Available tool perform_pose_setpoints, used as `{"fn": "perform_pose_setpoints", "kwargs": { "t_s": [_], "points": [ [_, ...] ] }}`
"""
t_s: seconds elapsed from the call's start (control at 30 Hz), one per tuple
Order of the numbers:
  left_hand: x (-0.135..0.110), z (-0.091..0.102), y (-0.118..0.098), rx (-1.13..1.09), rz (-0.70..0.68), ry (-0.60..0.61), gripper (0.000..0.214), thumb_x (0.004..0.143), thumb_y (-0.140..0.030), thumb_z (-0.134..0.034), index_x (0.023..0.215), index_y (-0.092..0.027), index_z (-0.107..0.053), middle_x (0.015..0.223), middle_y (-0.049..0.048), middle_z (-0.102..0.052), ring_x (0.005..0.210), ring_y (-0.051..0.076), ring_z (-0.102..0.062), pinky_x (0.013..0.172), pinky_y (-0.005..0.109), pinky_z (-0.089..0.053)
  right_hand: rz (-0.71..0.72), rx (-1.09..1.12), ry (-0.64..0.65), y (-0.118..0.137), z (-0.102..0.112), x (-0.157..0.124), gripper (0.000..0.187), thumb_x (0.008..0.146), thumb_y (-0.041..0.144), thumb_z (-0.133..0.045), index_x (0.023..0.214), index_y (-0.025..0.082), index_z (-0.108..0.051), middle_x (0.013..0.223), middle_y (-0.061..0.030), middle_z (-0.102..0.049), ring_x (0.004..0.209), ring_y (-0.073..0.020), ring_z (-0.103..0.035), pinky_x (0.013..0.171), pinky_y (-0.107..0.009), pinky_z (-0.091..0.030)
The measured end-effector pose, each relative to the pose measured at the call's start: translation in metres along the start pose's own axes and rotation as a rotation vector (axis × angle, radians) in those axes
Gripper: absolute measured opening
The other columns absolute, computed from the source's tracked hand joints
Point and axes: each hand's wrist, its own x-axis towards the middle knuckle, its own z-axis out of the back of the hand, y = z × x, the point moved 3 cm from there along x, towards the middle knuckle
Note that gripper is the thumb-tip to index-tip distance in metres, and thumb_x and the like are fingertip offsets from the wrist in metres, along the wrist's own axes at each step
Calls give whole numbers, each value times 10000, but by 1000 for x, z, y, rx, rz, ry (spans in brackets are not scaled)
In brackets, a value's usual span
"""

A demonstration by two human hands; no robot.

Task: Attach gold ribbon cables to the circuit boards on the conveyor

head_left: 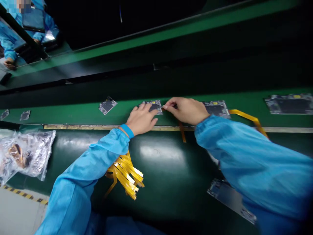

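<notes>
My left hand (141, 120) rests with its fingers spread on a circuit board (156, 106) on the green belt (73, 115). At that board's right edge, my right hand (187, 109) pinches one end of an orange flat flex cable (182, 132). The cable's tail hangs down over the belt's front edge, its middle hidden behind the hand. Another circuit board (217, 107) lies just right of my right hand, with a yellow flex cable (246, 116) running from it. Below my left forearm lies a bundle of yellow flex cables (127, 174) on the dark green table (161, 192).
More boards sit along the belt, including one at left (107, 105) and one at far right (288, 104). A board (230, 197) lies on the table, partly under my right sleeve. A clear plastic bag (29, 153) is at left. Co-workers in blue sleeves (9, 42) stand beyond.
</notes>
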Motion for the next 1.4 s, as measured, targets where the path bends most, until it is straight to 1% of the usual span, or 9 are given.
{"fn": "perform_pose_setpoints", "kwargs": {
  "t_s": [0.13, 0.23, 0.37, 0.6, 0.83, 0.97, 1.07, 1.23, 1.4],
  "points": [
    [-25, 15, 67, 26, 216, 9, 425, 1031, -306, -513, 1419, -174, -624, 1430, 167, -591, 1313, 318, -541, 1060, 436, -466, 83, 61, -18, 13, -2, -16, 374, 918, 569, -615, 1052, 261, -777, 949, -93, -800, 769, -295, -711, 595, -359, -443],
    [-41, 22, 113, 83, 404, 34, 516, 959, -300, -605, 1449, -139, -589, 1471, 221, -552, 1332, 376, -522, 1059, 483, -464, 192, 92, 14, 38, -3, -31, 348, 893, 573, -665, 1042, 282, -787, 889, -73, -786, 767, -292, -711, 599, -363, -454],
    [-47, 23, 140, 57, 487, 158, 581, 898, -270, -675, 1466, -178, -591, 1406, 202, -602, 1300, 379, -556, 1059, 493, -464, 368, 143, 137, 83, -8, -56, 232, 921, 488, -668, 989, 309, -799, 861, -35, -802, 774, -269, -733, 620, -351, -471],
    [-52, 20, 154, -47, 280, 225, 629, 799, -180, -747, 1414, -260, -639, 1408, 126, -602, 1277, 336, -569, 1049, 433, -448, 681, 146, 391, 161, -29, -104, 209, 946, 214, -614, 1023, 281, -796, 1051, -16, -823, 887, -213, -759, 661, -305, -447],
    [-81, 22, 169, -5, 115, 293, 776, 796, -111, -684, 1537, -272, -522, 1467, 125, -588, 1321, 333, -522, 1029, 426, -419, 747, 72, 457, 212, -60, -116, 125, 970, 284, -672, 1024, 263, -783, 1084, -38, -793, 820, -193, -738, 607, -311, -371],
    [-88, 21, 167, -27, 94, 258, 743, 824, -119, -643, 1542, -256, -508, 1473, 127, -581, 1315, 321, -527, 999, 411, -432, 749, 178, 472, 214, -65, -115, 65, 957, 273, -708, 910, 249, -745, 998, -15, -788, 826, -188, -732, 616, -302, -379],
    [-83, 17, 157, -88, 134, 158, 574, 870, -161, -614, 1439, -232, -600, 1396, 124, -617, 1262, 305, -561, 1003, 404, -447, 772, 384, 438, 204, -60, -114, 134, 987, 343, -701, 906, 246, -746, 970, -8, -787, 793, -169, -726, 635, -289, -416],
    [-65, 7, 131, -154, 304, 96, 244, 934, -236, -595, 1141, -186, -713, 1156, 112, -681, 1138, 285, -627, 971, 385, -493, 935, 746, 288, 189, -40, -116, 221, 1039, 342, -636, 906, 239, -779, 947, -39, -800, 756, -140, -732, 681, -258, -512],
    [-53, 2, 112, -122, 359, 127, 191, 942, -253, -601, 1063, -174, -726, 1131, 133, -688, 1155, 311, -626, 925, 404, -529, 1069, 910, 150, 181, -11, -118, 146, 1006, 178, -663, 949, 224, -789, 970, -51, -816, 760, -124, -757, 692, -219, -573]
  ]
}}
